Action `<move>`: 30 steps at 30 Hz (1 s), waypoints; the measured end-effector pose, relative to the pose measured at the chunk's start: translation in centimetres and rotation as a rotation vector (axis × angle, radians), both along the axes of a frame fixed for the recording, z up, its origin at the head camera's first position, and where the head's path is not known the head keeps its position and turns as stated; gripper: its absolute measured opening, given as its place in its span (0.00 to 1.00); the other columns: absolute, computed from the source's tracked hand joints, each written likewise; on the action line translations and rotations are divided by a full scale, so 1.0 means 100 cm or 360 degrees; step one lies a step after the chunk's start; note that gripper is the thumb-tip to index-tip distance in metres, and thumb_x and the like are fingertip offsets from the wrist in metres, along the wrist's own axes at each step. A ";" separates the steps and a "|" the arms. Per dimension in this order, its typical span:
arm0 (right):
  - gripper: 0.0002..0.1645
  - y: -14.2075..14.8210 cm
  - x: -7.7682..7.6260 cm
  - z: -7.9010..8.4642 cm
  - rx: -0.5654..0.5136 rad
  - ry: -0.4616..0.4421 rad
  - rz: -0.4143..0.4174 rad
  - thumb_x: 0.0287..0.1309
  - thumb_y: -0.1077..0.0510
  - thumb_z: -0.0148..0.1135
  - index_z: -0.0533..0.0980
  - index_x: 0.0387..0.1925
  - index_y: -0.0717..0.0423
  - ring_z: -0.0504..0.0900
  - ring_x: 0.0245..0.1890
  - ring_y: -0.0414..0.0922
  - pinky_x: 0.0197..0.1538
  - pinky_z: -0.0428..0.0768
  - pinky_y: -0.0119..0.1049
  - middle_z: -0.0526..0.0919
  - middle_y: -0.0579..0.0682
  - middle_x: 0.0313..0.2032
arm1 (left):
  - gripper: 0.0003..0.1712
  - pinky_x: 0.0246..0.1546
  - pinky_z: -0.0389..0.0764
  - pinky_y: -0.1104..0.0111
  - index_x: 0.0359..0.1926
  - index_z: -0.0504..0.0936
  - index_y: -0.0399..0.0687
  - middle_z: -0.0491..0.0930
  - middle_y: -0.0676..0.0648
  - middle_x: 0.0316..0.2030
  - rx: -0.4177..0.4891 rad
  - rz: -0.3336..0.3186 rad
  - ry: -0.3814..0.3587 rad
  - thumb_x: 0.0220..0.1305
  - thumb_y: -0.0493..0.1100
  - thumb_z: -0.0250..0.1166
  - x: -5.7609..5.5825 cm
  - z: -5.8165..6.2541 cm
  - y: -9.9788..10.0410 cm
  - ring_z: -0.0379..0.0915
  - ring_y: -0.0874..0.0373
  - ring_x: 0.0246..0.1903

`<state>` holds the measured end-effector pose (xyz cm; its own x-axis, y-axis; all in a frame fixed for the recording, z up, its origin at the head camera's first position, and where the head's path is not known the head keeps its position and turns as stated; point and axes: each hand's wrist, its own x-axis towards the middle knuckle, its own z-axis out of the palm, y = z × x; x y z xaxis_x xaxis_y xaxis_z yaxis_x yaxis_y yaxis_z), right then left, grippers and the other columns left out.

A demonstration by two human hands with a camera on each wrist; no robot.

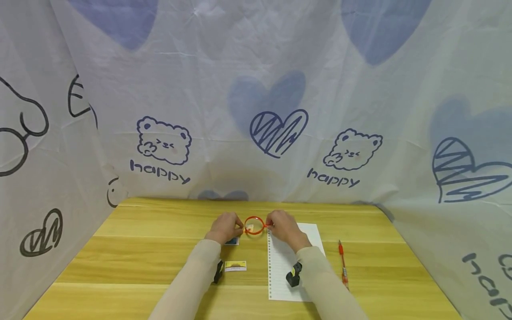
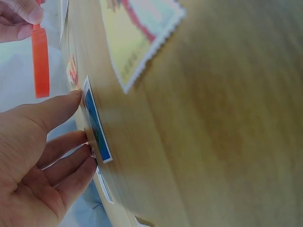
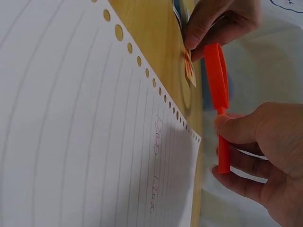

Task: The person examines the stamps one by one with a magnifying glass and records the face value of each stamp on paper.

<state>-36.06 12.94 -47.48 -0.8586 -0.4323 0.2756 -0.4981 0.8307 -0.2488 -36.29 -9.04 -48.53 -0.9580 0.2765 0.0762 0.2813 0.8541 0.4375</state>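
Observation:
My right hand (image 1: 283, 226) holds a red magnifying glass (image 3: 218, 80) by its handle, between thumb and fingers, with the lens raised above the table. Beneath the lens is a small stamp (image 3: 190, 68) with orange and red colouring. My left hand (image 1: 226, 227) pinches this stamp's edge with thumb and finger; whether it is fully off the table I cannot tell. A blue stamp (image 2: 97, 123) lies by the left fingers, partly hidden by the hand in the head view. Closer to me lies a yellow stamp (image 1: 235, 266) with a white perforated border.
Lined loose-leaf paper (image 1: 288, 284) with red handwriting lies under my right forearm. Right of it is a red pen (image 1: 342, 262). The wooden table (image 1: 132, 249) meets a printed cloth backdrop (image 1: 224, 178) at the back and sides.

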 end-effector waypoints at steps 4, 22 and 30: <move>0.05 -0.001 0.000 -0.002 -0.0004 0.0012 -0.0009 0.57 0.68 0.71 0.86 0.32 0.57 0.85 0.38 0.47 0.45 0.86 0.45 0.89 0.51 0.35 | 0.07 0.53 0.87 0.52 0.43 0.93 0.48 0.90 0.45 0.49 -0.0004 0.0008 -0.0005 0.65 0.42 0.72 0.000 0.000 0.000 0.85 0.45 0.53; 0.04 -0.004 0.000 -0.002 -0.0028 0.0000 -0.0012 0.57 0.69 0.70 0.86 0.32 0.58 0.85 0.36 0.47 0.43 0.86 0.45 0.89 0.51 0.34 | 0.06 0.51 0.87 0.52 0.41 0.93 0.50 0.91 0.46 0.47 0.0000 0.0015 0.0050 0.64 0.41 0.73 -0.002 -0.004 0.001 0.86 0.46 0.50; 0.05 -0.004 0.000 -0.002 -0.0030 0.0003 -0.0023 0.57 0.69 0.70 0.86 0.32 0.58 0.85 0.36 0.47 0.43 0.86 0.45 0.89 0.51 0.34 | 0.06 0.53 0.86 0.52 0.41 0.93 0.49 0.90 0.45 0.47 -0.0005 0.0015 0.0057 0.63 0.41 0.74 -0.002 -0.001 0.001 0.85 0.45 0.51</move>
